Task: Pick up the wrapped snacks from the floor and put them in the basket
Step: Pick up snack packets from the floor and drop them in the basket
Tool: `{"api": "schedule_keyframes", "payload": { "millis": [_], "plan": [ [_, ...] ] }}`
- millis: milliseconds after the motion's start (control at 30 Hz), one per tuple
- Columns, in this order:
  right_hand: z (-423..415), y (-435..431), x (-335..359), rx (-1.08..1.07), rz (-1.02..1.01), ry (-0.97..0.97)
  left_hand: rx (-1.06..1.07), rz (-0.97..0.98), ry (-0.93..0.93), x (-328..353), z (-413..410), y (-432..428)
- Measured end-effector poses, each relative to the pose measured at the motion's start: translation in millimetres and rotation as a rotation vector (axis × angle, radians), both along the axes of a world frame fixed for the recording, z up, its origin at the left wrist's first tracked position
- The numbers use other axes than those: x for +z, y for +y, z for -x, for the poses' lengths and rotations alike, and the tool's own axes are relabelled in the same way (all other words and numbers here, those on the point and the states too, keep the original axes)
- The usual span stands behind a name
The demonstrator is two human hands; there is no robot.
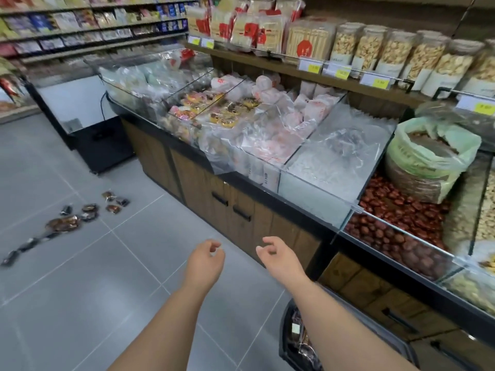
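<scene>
- To your right stands a brown wooden counter with black handles, topped by clear plastic bins of wrapped pastries.
- Beside them you see a bin of red dates and a green-lined woven sack.
- Above, your shelf holds clear jars of pale nuts behind yellow price tags.
- Grey floor tiles lie below you.

Glossy clear wrappers on the snacks, smooth matt grey floor tiles, wood-grain cabinet, shiny clear bin dividers.

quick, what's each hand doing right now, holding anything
Left hand: open, loosely curled, holding nothing.
Right hand: open, loosely curled, holding nothing.
</scene>
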State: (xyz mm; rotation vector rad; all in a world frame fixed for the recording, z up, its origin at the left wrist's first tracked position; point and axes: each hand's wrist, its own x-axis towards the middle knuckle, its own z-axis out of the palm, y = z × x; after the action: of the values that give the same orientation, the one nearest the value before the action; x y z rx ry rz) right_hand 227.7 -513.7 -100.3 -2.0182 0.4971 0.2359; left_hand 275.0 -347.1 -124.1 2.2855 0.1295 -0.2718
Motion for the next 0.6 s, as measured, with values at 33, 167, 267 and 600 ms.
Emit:
{"api": "schedule_keyframes", "payload": {
  "millis": [33,167,267,600],
  "plan": [
    [-6.3,14.5,0.7,0.008,-0.002,0.000,0.008,0.001,0.005,-0.4,-4.7,15.3],
    [-32.2,74.4,1.0,0.029,0.011,-0.005,0.043,-0.031,0.001,2.5,-22.5,75.3],
    [-50.5,120.9,4.5,0.070,0.003,-0.017,0.086,-0.020,-0.007,7.4,-33.4,122.0],
    [-120.7,246.2,2.8,0.257,-0.046,-0.047,0.353,0.052,-0.044,7.0,-63.1,249.9]
  ]
}}
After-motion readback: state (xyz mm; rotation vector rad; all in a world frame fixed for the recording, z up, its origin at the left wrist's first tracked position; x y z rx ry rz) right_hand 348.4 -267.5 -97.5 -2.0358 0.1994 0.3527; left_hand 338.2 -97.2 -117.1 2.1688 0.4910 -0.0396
